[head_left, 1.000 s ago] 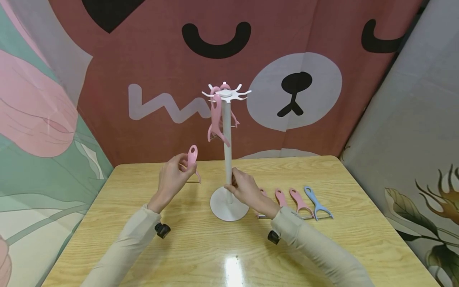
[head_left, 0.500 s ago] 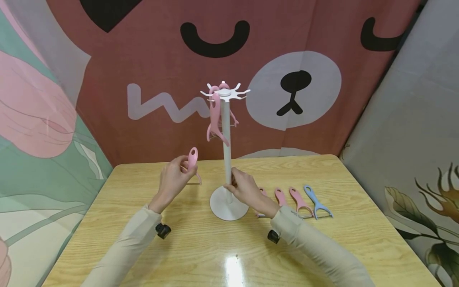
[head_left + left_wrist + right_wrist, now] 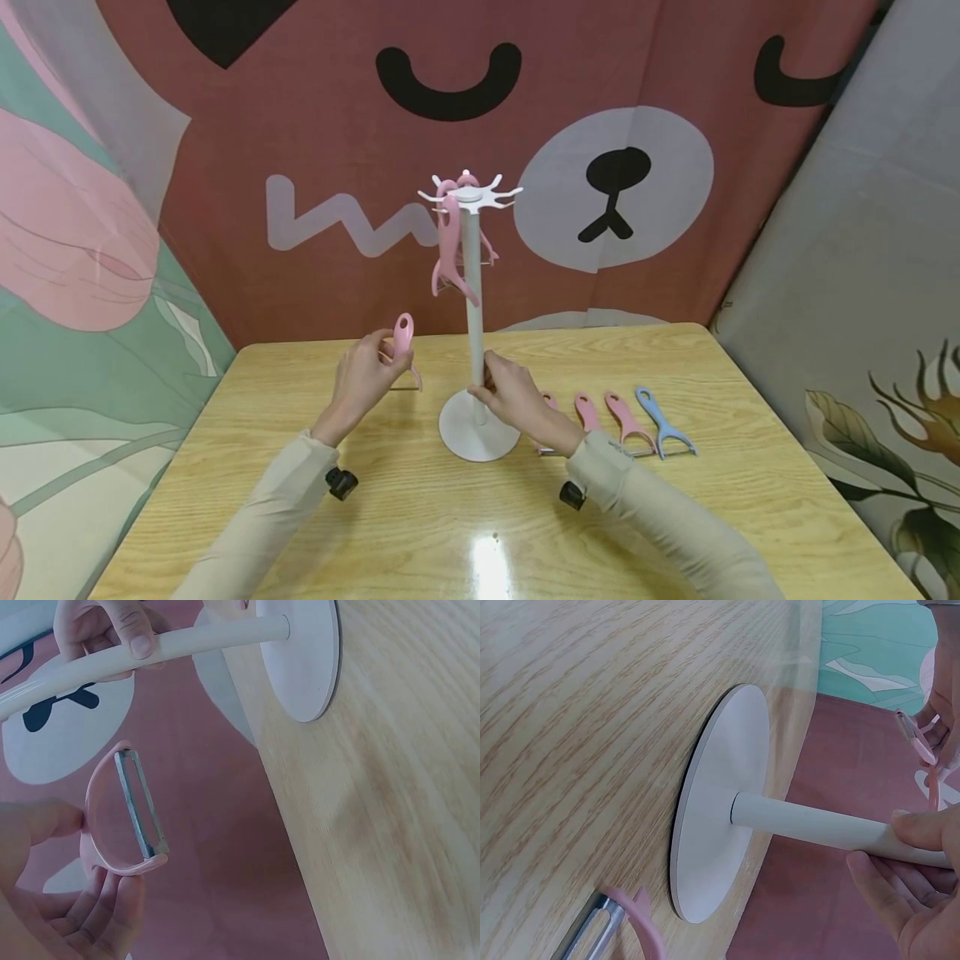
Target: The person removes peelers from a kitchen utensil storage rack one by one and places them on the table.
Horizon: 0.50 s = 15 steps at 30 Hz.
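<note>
My left hand (image 3: 360, 379) pinches a pink Y-shaped peeler (image 3: 402, 333) left of a white stand (image 3: 476, 329). The handle points up, and in the left wrist view the metal blade (image 3: 137, 802) faces away from the palm. Low on the stand's pole, my right hand (image 3: 519, 397) grips it, thumb and fingers around it. Several pink peelers (image 3: 449, 242) hang from the hooks at the top left of the stand; they overlap, so part of them is hidden. The stand's round base (image 3: 465, 435) lies flat on the table.
Right of the stand, several pink peelers (image 3: 617, 407) and one blue peeler (image 3: 654, 410) lie in a row on the wooden table (image 3: 420, 517). My right forearm partly covers them. A patterned curtain (image 3: 337, 275) hangs behind the table.
My left hand has lowered the pink peeler slightly. The right hand keeps its grip on the pole, and the stand stays in place.
</note>
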### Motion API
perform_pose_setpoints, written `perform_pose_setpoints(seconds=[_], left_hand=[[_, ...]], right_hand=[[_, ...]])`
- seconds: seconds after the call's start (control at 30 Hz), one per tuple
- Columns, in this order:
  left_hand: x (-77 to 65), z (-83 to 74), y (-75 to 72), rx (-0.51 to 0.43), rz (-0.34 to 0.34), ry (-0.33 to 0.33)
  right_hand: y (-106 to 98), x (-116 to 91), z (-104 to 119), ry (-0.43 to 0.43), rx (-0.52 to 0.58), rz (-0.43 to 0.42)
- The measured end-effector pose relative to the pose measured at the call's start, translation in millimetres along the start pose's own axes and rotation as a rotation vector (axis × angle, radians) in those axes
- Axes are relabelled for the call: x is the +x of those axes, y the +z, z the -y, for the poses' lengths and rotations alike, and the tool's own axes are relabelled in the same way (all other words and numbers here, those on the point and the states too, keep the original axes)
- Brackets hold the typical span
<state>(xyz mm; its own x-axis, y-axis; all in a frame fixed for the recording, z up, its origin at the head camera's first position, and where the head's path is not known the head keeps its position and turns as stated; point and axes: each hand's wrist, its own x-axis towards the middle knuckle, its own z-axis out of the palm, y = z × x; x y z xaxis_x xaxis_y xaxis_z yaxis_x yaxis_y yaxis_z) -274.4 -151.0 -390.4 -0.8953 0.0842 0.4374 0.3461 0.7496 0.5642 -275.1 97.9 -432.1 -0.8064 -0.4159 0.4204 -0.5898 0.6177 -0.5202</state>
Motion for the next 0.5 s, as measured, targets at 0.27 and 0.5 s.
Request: perform_pose_setpoints(seconds=[0.27,0.5], left_hand=[[-2.6,3.0,2.0,-0.002,0.095,-0.040],[-5.3,5.7,4.0,0.005,0.148,-0.054]], right_hand=[[0.3,-0.3,0.0,0.001,0.004,0.001],[1.3,-0.8,-1.0,-0.002,0.000,-0.004]])
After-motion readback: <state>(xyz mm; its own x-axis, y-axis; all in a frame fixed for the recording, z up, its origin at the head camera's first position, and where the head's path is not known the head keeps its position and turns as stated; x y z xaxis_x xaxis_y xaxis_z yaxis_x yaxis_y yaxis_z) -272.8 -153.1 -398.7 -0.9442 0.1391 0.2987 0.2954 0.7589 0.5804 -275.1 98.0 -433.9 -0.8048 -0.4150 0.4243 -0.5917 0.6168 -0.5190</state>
